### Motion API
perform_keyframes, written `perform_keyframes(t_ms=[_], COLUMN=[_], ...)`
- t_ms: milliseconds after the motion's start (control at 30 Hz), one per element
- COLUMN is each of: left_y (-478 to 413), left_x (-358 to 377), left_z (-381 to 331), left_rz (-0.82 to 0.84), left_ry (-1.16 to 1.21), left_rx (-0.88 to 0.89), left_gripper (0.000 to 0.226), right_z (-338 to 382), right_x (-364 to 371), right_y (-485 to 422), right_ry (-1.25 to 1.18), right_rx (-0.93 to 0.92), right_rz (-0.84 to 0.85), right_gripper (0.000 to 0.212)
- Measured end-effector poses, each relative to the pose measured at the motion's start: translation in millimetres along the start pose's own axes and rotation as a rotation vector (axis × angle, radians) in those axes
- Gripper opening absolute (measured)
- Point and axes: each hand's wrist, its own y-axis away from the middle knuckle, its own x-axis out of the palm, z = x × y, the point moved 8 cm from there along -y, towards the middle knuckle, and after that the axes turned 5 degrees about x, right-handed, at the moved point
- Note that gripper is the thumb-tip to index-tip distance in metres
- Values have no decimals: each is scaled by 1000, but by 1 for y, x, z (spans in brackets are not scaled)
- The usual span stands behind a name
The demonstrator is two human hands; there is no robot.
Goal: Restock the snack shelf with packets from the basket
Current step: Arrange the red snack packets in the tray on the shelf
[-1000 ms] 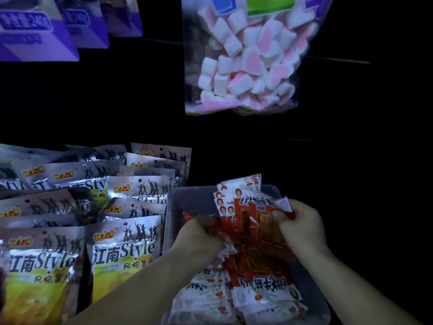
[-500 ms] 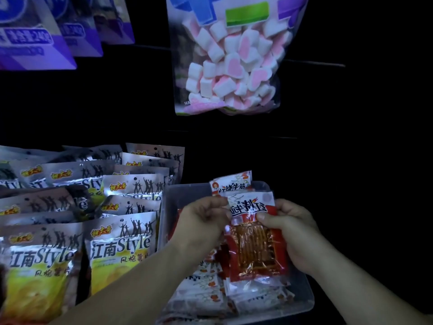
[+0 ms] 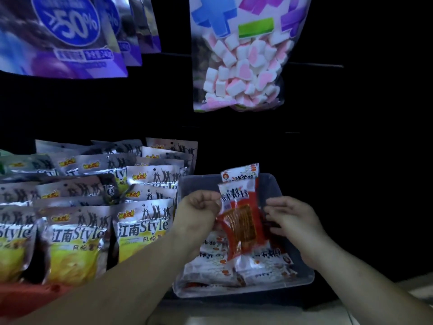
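Note:
A clear plastic basket [image 3: 302,274] sits on the shelf at lower centre, with several red-and-white snack packets [image 3: 260,261] lying in it. Above the basket I hold a small stack of these red packets [image 3: 243,221] upright, with another white-topped one [image 3: 241,175] showing behind it. My left hand [image 3: 199,208] grips the stack's left edge in a closed fist. Thumb and fingers of my right hand [image 3: 289,218] pinch its right edge, where a darker packet sits between them.
Rows of silver-and-yellow packets [image 3: 143,228] fill the shelf left of the basket. A clear bag of pink-and-white marshmallows [image 3: 243,69] hangs above it, and purple bags [image 3: 70,36] hang at upper left. Everything right of the basket is dark.
One second ago both hands clutched a bunch of packets low in the basket. They have lifted a small stack upright, and my right hand has slid to its right edge.

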Motion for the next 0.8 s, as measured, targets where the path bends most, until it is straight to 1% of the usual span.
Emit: perform_keyframes(t_ms=[33, 100, 167, 200, 267, 333, 367, 400, 433, 467, 500, 533, 600, 633, 667, 700, 767, 800], left_y=[-3, -10, -18, -21, -26, -30, -31, -32, -32, -32, -31, -29, -20, -13, -4, 8, 34, 47], left_x=[-4, -13, -19, -21, -22, -20, -19, -19, -19, -21, -25, -30, -38, -42, -46, -50, -56, -59], left_z=[-3, -5, -5, -5, -5, -4, -2, -1, -2, -3, -4, -5, -14, -21, -28, -37, -51, -55], left_rz=[-50, -149, -209, -223, -231, -203, -183, -167, -159, -156, -153, -148, -104, -72, -40, -3, 89, 124], left_ry=[-1, -27, -71, -93, -146, -188, -200, -204, -198, -195, -188, -176, -147, -133, -120, -99, -53, -54], left_rx=[27, 72, 103, 124, 159, 177, 185, 191, 199, 208, 211, 208, 206, 207, 206, 197, 174, 174], left_gripper=[16, 20, 22, 22, 21, 20, 20, 21, 22, 22, 23, 22, 19, 19, 20, 21, 23, 24], right_z=[-2, -6, -17, -21, -27, -28, -27, -25, -22, -19, -14, -9, 10, 23, 35, 43, 54, 62], right_x=[-2, -1, 2, 4, 12, 22, 25, 28, 30, 30, 29, 27, 24, 26, 30, 36, 58, 71], right_y=[-1, -6, -15, -19, -27, -34, -39, -42, -45, -47, -47, -46, -39, -34, -25, -14, 14, 34], right_ry=[116, 371, 559, 607, 670, 794, 857, 907, 944, 975, 983, 993, 994, 933, 805, 643, 312, 222], right_rx=[-52, -137, -133, -113, -72, -96, -133, -171, -204, -209, -217, -216, -298, -363, -371, -330, -157, -102], right_rz=[-19, 29, 111, 144, 190, 185, 159, 134, 110, 76, 42, 7, -49, -63, -45, 4, 165, 226], right_gripper=[26, 35, 36, 37, 50, 64, 67, 66, 59, 48, 38, 36, 37, 33, 29, 28, 53, 55])
